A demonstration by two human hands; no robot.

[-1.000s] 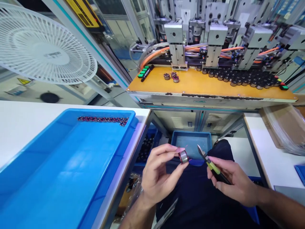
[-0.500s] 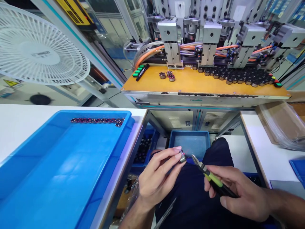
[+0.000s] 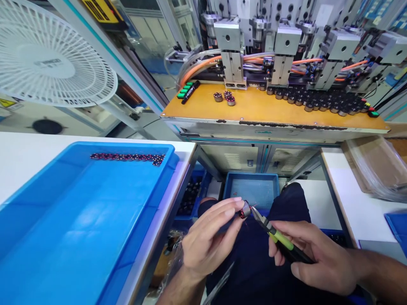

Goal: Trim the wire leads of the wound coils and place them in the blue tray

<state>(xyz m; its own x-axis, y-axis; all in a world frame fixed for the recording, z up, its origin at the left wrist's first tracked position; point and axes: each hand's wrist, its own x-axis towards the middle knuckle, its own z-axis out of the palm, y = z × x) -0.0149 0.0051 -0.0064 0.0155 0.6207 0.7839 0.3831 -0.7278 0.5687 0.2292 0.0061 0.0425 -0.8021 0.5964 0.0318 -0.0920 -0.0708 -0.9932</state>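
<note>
Between the fingertips of my left hand (image 3: 211, 239) is a small round motor stator (image 3: 244, 210), a metal ring with reddish copper windings and fine wire ends sticking out. My right hand (image 3: 318, 256) is wrapped round the green and black handles of a pair of cutting pliers (image 3: 281, 240). The plier tips are at the near right edge of the stator, beside its wire ends; I cannot tell whether they touch a wire. Both hands are above my lap, in front of a small blue bin (image 3: 251, 188).
On the left table lies a large blue tray (image 3: 104, 224) with a row of stators (image 3: 127, 157) along its far wall. Ahead, an orange machine bench (image 3: 197, 106) carries several dark cylindrical parts (image 3: 321, 99), a few loose stators (image 3: 230, 101) and a black marker (image 3: 190, 92). A white fan (image 3: 54, 59) stands left.
The stator has turned in my left fingers, showing its windings lower down. The plier tips have moved left, up against the stator's side. The view has shifted slightly.
</note>
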